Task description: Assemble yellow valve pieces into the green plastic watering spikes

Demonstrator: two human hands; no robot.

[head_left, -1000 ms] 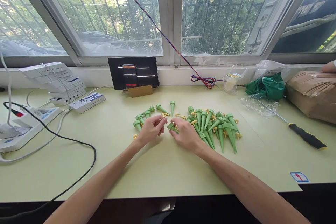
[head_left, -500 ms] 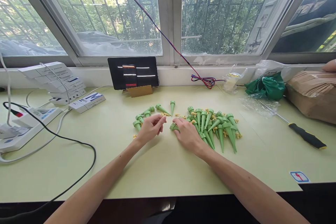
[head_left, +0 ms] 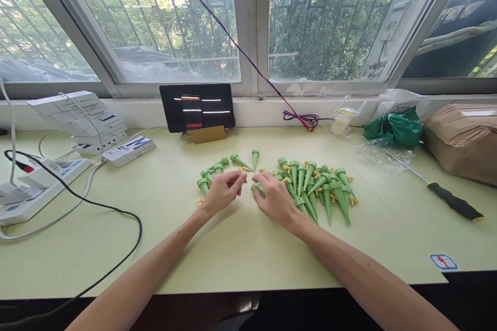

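My left hand (head_left: 223,190) is closed in a pinch above the table, and whatever sits between thumb and finger is too small to make out. To its right, my right hand (head_left: 276,197) curls around a green plastic watering spike (head_left: 258,189); only the spike's ribbed cap end shows, and the palm hides the rest. A pile of similar green spikes (head_left: 326,191) with yellow valves lies just right of that hand. Several more spikes (head_left: 205,174) lie by my left hand. One single spike (head_left: 255,159) and some small yellow valves (head_left: 244,168) lie beyond both hands.
A tablet (head_left: 198,108) leans at the back by the window. White boxes (head_left: 87,119), a power strip (head_left: 46,191) and a black cable (head_left: 116,210) occupy the left. On the right are a screwdriver (head_left: 454,200), a green bag (head_left: 394,126) and a brown package (head_left: 462,139).
My right hand's fingers have shifted slightly around the spike, and its cap has turned a little. My left hand has barely moved. Another person's hand has left the brown package.
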